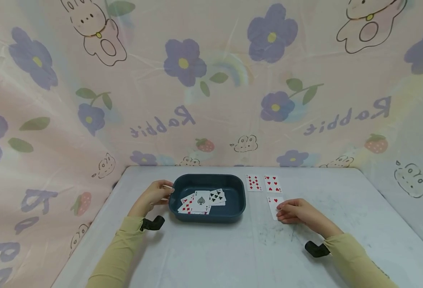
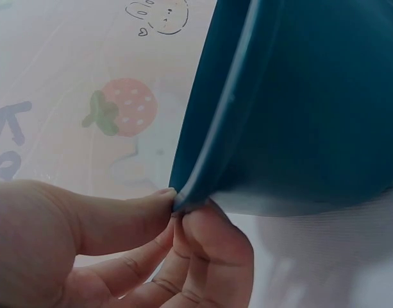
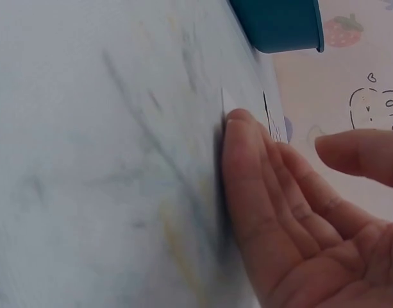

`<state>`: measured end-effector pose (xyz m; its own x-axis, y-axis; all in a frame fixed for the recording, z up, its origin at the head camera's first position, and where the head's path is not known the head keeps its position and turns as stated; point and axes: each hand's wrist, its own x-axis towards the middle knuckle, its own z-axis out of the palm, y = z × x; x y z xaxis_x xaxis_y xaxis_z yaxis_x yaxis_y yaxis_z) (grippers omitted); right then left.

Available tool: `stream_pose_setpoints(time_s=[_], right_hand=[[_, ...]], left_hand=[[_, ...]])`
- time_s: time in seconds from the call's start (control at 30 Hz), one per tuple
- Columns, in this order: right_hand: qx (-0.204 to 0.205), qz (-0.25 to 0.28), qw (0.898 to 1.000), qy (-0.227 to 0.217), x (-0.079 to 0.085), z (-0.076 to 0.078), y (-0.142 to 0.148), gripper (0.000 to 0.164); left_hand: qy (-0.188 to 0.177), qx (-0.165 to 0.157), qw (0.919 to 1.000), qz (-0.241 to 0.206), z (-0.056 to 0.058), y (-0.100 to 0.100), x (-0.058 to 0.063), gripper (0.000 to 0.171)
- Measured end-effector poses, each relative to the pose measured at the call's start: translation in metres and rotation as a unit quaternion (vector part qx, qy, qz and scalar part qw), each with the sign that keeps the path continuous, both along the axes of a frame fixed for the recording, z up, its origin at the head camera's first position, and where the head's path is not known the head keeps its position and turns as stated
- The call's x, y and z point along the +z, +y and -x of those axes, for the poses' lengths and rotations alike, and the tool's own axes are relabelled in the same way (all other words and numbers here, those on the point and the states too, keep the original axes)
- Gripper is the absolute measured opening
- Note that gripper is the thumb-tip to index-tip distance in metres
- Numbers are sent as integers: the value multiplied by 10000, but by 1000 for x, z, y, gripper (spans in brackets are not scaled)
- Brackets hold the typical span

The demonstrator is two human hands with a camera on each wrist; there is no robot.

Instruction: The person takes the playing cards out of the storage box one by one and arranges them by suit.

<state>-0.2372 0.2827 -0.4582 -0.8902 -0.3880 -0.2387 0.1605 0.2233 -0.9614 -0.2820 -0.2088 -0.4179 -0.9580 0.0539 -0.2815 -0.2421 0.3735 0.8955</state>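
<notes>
A dark blue rectangular tray point(image 1: 208, 219) rests on the white table, with several playing cards point(image 1: 200, 202) overlapping face up inside, an ace of spades on top. At its left end my left hand point(image 1: 153, 197) pinches the rim point(image 2: 215, 128) between thumb and fingers, as the left wrist view shows. To the right of the tray, my right hand point(image 1: 298, 212) has its fingertips on a hearts card point(image 1: 272, 204) lying face up, partly covered by the fingers. The right wrist view shows fairly straight fingers point(image 3: 247, 173) and the thumb held apart from them.
Behind the hearts card lie a diamonds card point(image 1: 254, 183) and another hearts card point(image 1: 273, 184), side by side and face up, close to the tray's right end. A printed cloth point(image 1: 218, 100) with flowers and rabbits hangs behind the table point(image 1: 211, 256) and at its sides.
</notes>
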Motion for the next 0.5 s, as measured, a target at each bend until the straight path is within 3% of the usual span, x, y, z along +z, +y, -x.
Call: stream_pose_setpoints(time_s=[0.27, 0.5], right_hand=[[-34, 35, 10000, 79, 11, 1, -6, 40], [68, -321, 9984, 459, 37, 13, -26, 43]], left_hand=[[18, 27, 10000, 47, -1, -1, -1, 31], [-31, 159, 9998, 130, 3, 1, -1, 31]])
